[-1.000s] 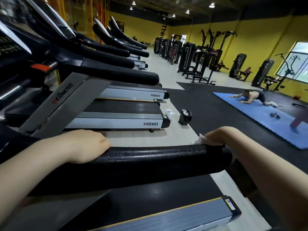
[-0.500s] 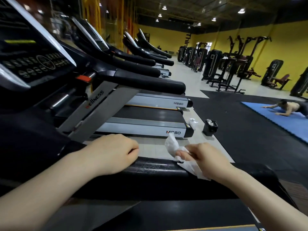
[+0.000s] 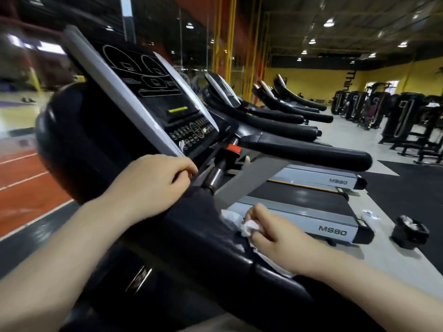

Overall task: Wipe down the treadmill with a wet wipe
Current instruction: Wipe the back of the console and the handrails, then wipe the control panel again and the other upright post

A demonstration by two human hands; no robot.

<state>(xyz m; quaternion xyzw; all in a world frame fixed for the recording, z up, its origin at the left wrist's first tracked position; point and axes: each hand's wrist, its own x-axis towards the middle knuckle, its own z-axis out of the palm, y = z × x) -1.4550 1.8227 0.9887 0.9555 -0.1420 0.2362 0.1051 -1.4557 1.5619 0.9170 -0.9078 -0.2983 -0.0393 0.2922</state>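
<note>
White and crumpled, the wet wipe (image 3: 249,227) is bunching under the right hand (image 3: 281,240), whose fingers are pinching it against the black treadmill handrail (image 3: 203,238); the left hand (image 3: 153,185) is curling around the console's lower edge.

The pale floor (image 3: 374,257) holds a row of treadmills (image 3: 311,216), a small black bin (image 3: 410,232) and a clear lid (image 3: 370,213).

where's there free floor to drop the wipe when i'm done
Bare pale floor lies between the near treadmill's MS80 rail and the black mat. It is crowded around the small black bin and the clear item beside it. The right hand grips the wipe.
</note>
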